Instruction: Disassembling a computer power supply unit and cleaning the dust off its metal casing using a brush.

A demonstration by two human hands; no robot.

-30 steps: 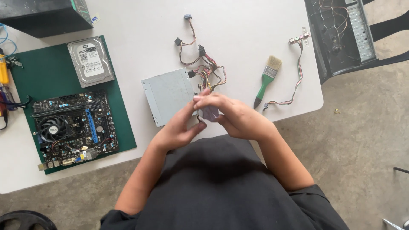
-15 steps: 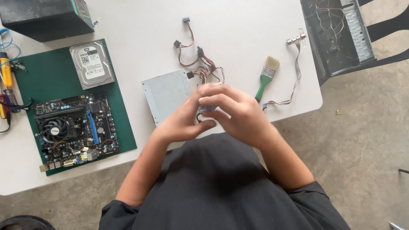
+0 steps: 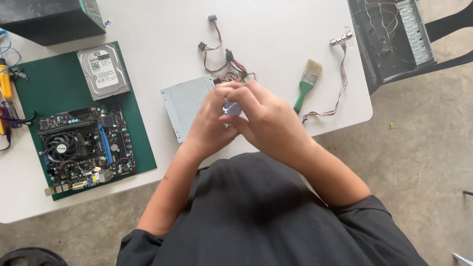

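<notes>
Both hands meet above the near edge of the grey metal box point(image 3: 189, 103). The left hand point(image 3: 212, 125) and right hand point(image 3: 268, 123) pinch a small pale object point(image 3: 231, 107) between their fingertips, equally close to it; its long axis cannot be told. Left of the box, a silver hard drive point(image 3: 103, 70) with a white rectangular label lies on the green mat point(image 3: 54, 83), a circuit board point(image 3: 79, 148) nearer the person. Right of the box lies a green-handled brush point(image 3: 306, 84).

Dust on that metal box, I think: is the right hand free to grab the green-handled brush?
Probably not at once. The right hand is closed with the left hand around a small pale object. The brush lies unobstructed just beside it.
</notes>
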